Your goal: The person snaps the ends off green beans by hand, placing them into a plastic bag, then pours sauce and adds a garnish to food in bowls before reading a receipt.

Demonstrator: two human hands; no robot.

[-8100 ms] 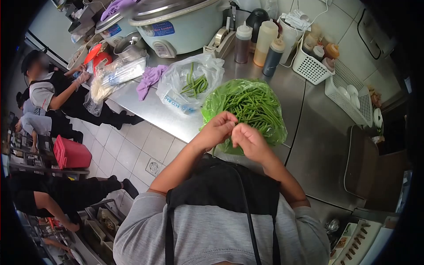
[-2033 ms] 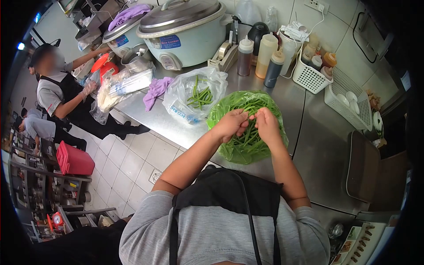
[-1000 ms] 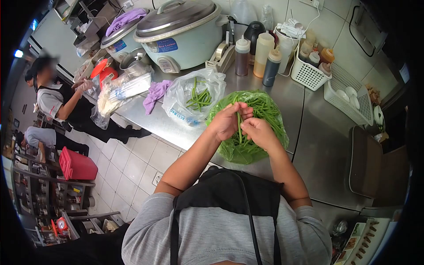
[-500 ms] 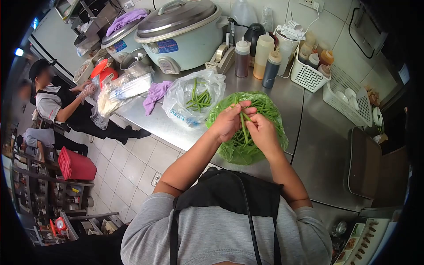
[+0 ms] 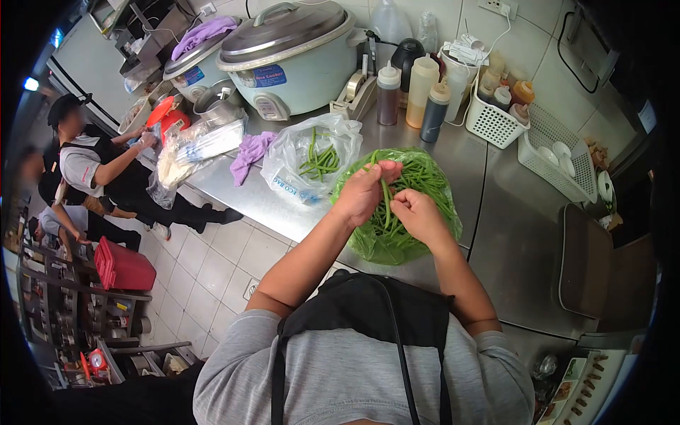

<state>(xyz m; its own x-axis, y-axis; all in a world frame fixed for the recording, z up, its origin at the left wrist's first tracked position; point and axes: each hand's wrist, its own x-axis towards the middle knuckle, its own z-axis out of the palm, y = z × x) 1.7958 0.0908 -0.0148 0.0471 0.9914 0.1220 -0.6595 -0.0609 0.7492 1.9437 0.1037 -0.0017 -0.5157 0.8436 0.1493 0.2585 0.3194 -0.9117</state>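
Over a green plastic bag (image 5: 379, 248) full of green beans (image 5: 425, 173), my left hand (image 5: 363, 190) grips a long green bean (image 5: 385, 191) that hangs from its fingers. Just to the right, my right hand (image 5: 419, 216) has its thumb and fingers pressed together beside the lower part of that bean; whether anything is between them is too small to tell. A white plastic bag (image 5: 282, 166) lies open to the left, with several loose beans (image 5: 320, 163) inside.
Behind are a large rice cooker (image 5: 297, 81), sauce bottles (image 5: 388, 92) and a white basket (image 5: 496, 127). A purple cloth (image 5: 249, 152) lies left on the steel counter (image 5: 244, 202). A co-worker (image 5: 88, 159) stands at the counter's far left; other people are behind.
My right hand has moved slightly down and away from my left hand, and the bean now shows more upright between them. Another person has come into view behind the co-worker.
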